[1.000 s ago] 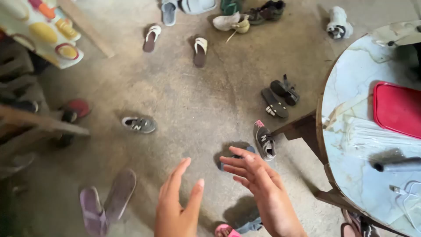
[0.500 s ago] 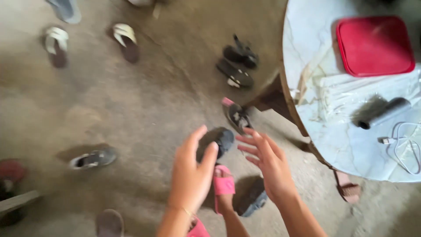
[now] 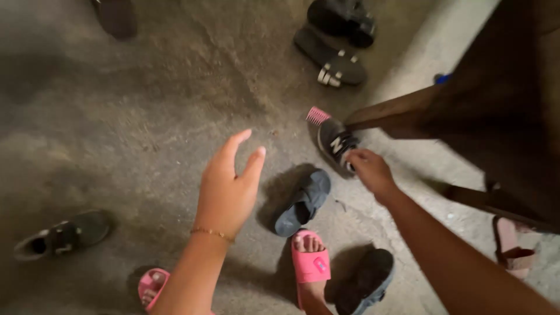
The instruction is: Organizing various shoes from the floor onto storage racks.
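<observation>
- The right hand (image 3: pixel 369 170) is seen reaching down to the toe end of a small dark sneaker (image 3: pixel 337 143) with a white side mark; the fingers are curled at the shoe's front edge, but whether the shoe is actually gripped cannot be told, since the fingertips are hidden behind the hand.
- The left hand (image 3: pixel 228 186) is held open in the air with fingers spread and thumb apart; nothing is held in it. A thin gold bracelet (image 3: pixel 212 233) is worn at its wrist.
- Between the two hands, just below and left of the right hand, a dark blue slide sandal (image 3: pixel 303 202) is seen lying on the concrete floor (image 3: pixel 146 116), apart from both hands.
- Below that slide, a foot in a pink slide (image 3: pixel 310 263) is planted; a second pink slide (image 3: pixel 153 286) is seen below the left forearm, and another dark slide (image 3: pixel 364 281) lies just beside the first pink one, under the right forearm.
- Directly beyond the sneaker's heel, a pink comb-like piece (image 3: pixel 318 115) is touching or just beside it.
- A dark wooden table leg (image 3: pixel 396 116) runs just beyond the right hand, to its right.
- Far left of the left hand, a second dark sneaker (image 3: pixel 64 234) lies alone.
- Well beyond the right hand, a pair of black strapped sandals (image 3: pixel 338 41) is set.
- To the right of the right forearm, a pale pink sandal (image 3: pixel 512 248) is partly seen.
</observation>
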